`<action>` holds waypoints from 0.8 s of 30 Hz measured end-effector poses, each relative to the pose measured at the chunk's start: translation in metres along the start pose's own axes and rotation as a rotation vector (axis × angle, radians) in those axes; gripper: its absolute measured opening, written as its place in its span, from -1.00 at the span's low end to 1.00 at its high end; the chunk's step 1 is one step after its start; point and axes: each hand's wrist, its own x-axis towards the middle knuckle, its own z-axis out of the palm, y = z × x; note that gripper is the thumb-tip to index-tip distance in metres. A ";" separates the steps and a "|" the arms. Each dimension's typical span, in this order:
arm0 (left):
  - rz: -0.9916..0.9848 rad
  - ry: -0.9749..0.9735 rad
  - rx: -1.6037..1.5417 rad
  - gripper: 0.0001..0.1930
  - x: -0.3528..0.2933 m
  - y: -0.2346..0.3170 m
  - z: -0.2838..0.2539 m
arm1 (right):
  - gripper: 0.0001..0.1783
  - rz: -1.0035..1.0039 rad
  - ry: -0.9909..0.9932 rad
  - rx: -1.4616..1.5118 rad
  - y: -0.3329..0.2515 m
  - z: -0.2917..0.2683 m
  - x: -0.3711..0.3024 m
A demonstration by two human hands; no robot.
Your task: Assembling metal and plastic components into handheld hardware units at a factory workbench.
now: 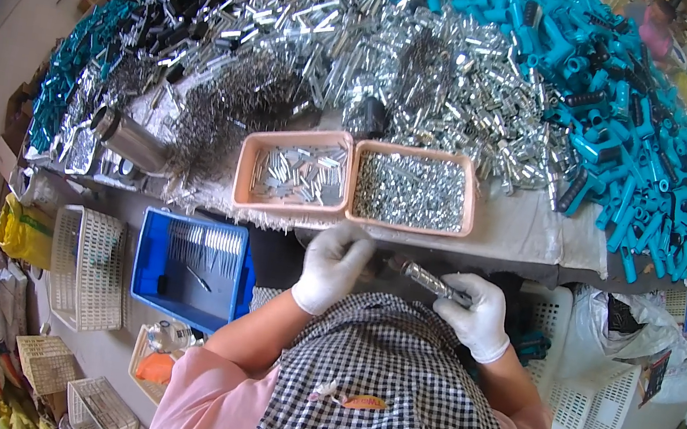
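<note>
Counter (pixel 534 232), cloth-covered, heaped across its far side with loose shiny metal tubes (pixel 384 53); teal plastic handles (pixel 635 141) piled at the right end, more teal and black pieces at the far left. Blue crate (pixel 151 262) below the counter's left edge, thin metal pins inside; white lattice basket (pixel 90 267) just left of it. Two pink trays side by side at the near edge: left pink tray (pixel 246 168) holds short flat metal pieces, right pink tray (pixel 470 199) is full of small silver fasteners. Both hands white-gloved, low in front of a checked apron (pixel 392 371). Right hand (pixel 474 314): grip wrapped around one end of a small metal tube (pixel 427 278), which points up-left toward the other hand. Left hand (pixel 334 266): fingers curled loosely, near the tube's free end; cannot tell if this grip holds anything.
</note>
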 end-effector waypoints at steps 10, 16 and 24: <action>0.466 -0.368 1.310 -0.63 0.011 -0.027 -0.006 | -0.64 -0.022 0.175 0.111 0.018 -0.031 -0.002; 0.288 -0.925 1.019 -0.48 0.056 0.046 0.049 | -0.65 -0.048 0.307 0.042 0.035 -0.060 0.002; 0.882 -0.421 1.197 -0.52 0.247 0.078 0.198 | -0.64 -0.037 0.324 -0.014 0.057 -0.086 0.004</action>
